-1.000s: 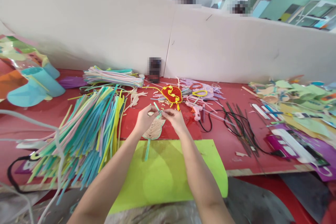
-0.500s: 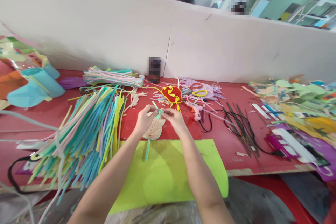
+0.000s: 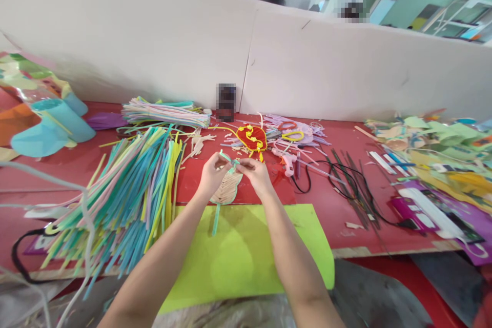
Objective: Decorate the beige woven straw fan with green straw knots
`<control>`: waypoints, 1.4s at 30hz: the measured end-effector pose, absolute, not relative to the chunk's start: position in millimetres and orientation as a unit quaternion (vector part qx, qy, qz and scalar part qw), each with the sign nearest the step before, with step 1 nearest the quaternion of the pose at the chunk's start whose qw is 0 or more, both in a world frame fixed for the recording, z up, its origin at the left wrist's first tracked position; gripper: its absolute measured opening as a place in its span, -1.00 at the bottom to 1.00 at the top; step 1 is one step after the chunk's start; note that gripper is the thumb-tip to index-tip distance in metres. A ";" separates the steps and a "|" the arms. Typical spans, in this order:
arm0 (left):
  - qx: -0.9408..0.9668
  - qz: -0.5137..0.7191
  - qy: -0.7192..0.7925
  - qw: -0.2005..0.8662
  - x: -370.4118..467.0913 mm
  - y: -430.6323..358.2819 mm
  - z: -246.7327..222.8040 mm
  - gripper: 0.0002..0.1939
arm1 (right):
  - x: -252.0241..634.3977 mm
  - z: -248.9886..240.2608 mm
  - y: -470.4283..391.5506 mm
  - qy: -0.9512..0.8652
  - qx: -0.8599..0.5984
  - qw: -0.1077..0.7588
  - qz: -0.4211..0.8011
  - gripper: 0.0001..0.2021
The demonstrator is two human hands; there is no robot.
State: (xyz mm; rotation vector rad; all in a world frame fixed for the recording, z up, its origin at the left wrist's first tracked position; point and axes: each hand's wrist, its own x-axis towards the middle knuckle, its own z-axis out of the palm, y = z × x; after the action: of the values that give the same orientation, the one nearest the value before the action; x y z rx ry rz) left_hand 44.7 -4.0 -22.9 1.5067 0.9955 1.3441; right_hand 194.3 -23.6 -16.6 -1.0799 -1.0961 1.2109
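Both hands meet over the middle of the table, fingertips pinched around a mint-green pipe cleaner (image 3: 232,165). My left hand (image 3: 211,176) is closed on its left part, where a short end sticks up past the fingers. My right hand (image 3: 255,171) grips it from the right with thumb and forefinger. Just beneath lies a beige leaf-shaped piece (image 3: 225,192) of pipe cleaners, with a pale green outline and a green stem (image 3: 216,219) pointing toward me. The hands cover its upper end. Whether the pinched strand is joined to it, I cannot tell.
A large pile of coloured pipe cleaners (image 3: 126,189) lies left. Behind the hands are a red and yellow piece (image 3: 251,138) and yellow-handled scissors (image 3: 292,136). A pink glue gun (image 3: 287,162) with a black cord sits right. A lime-green sheet (image 3: 246,261) lies under my forearms.
The green end above my left fingers has tipped further left and lower, bending over. Both hands stay in nearly the same place.
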 end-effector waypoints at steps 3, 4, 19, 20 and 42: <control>0.587 0.557 0.393 0.437 46.8 -4.1 -24.7 -0.86 | 191.8 -19.6 -22.6 -0.442 -0.450 0.564 0.533 -0.74; 0.581 0.562 0.393 0.439 47.5 -4.5 -24.6 -0.86 | 190.7 -20.7 -22.3 -0.433 -0.446 0.567 0.540 -0.74; 0.633 0.526 0.449 0.348 46.9 -11.9 -15.8 -0.92 | 188.4 -20.5 -23.0 -0.383 -0.428 0.585 0.573 -0.74; 0.650 0.515 0.449 0.331 46.3 -13.0 -15.1 -0.91 | 188.3 -20.3 -22.9 -0.377 -0.425 0.589 0.575 -0.74; 0.861 0.345 0.367 0.074 32.7 -13.5 -10.8 -0.80 | 197.0 -27.6 -18.2 -0.422 -0.461 0.552 0.552 -0.71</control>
State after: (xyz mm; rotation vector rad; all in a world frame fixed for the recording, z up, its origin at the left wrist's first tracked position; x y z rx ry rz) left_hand 32.7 -13.5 -10.8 2.5826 1.1014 1.0363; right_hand 197.0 -18.2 -27.6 -1.0912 -0.9980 1.3059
